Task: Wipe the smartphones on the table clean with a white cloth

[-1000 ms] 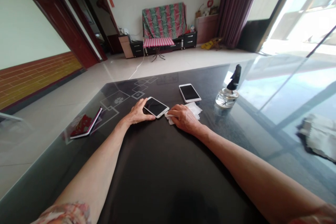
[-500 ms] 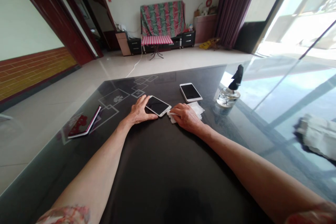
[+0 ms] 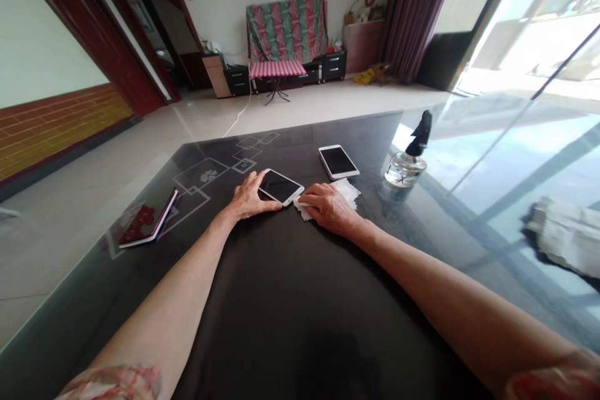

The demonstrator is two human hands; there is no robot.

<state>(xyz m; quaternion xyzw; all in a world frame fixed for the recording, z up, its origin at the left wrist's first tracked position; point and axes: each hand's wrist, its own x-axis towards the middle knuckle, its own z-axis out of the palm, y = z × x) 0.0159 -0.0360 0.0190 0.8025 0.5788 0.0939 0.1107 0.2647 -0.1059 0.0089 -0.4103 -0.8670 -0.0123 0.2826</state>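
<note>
A white smartphone with a dark screen lies face up on the glossy black table. My left hand grips its left end, fingers at the far edge and thumb along the near edge. In my right hand is a crumpled white tissue, pressed against the phone's right end. The fingers are bent over the tissue and hide part of it. Just beyond that hand, a second white smartphone rests face up, untouched.
A clear spray bottle with a black trigger head stands to the right. At the far right lies a whitish cloth-like bundle, blurred. A dark red notebook-like item is on the left. Beyond the table stands a small striped table.
The whole view has shifted slightly. My right hand and the tissue have barely moved at the phone's right end; my left hand keeps its grip.
</note>
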